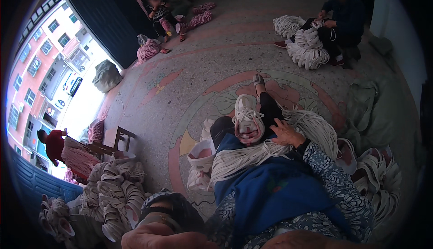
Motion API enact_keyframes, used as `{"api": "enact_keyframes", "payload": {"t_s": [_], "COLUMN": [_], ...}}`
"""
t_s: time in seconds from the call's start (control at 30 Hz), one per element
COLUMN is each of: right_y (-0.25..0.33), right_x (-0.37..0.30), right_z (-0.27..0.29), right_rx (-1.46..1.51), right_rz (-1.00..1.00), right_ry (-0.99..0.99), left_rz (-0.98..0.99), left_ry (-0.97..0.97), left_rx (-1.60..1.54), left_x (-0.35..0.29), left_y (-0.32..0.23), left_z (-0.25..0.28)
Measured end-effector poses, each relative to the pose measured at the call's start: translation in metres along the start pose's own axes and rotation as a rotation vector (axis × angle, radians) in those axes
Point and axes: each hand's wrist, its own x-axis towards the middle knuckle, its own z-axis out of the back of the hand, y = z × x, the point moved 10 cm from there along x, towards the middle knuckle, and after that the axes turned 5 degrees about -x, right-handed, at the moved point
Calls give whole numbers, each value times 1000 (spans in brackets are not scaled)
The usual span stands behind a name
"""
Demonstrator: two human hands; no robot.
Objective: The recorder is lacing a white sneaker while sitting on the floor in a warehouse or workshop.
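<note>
A white shoe upper (pixel 247 118) with pale laces and a pinkish inside rests on my lap, between my knees. Just right of it, my right hand (pixel 287 134) is open, fingers spread, over a thick bundle of long white laces (pixel 243 160). The bundle lies across my blue apron (pixel 279 188), and more of its strands (pixel 315 127) hang over my right leg. Raised close at the bottom edge is my left hand (pixel 164 237), beside a dark sleeve cuff; its fingers are cut off or hidden, so what it holds cannot be made out.
Shoe uppers stand by my left leg (pixel 200 158), pile up at lower left (pixel 112 190) and at right (pixel 379 176). A wooden stool (pixel 122 136) is left. Two people sit farther off among bundles (pixel 309 50); another in red (pixel 55 145) is by the doorway. Sacks (pixel 107 75) stand nearby.
</note>
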Motion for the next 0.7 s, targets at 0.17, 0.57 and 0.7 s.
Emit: {"api": "enact_keyframes", "payload": {"t_s": [0.17, 0.57, 0.7], "right_y": [1, -4, 10], "right_x": [0, -2, 0], "right_z": [3, -3, 5], "right_rx": [-1, -37, -22], "right_rz": [-5, 5, 24], "right_ry": [-7, -43, -2], "left_rz": [-102, -7, 164], "left_ry": [52, 237, -241], "left_rx": [-33, -305, -604], "left_x": [4, 6, 7], "left_y": [0, 38, 54], "left_z": [0, -11, -17]}}
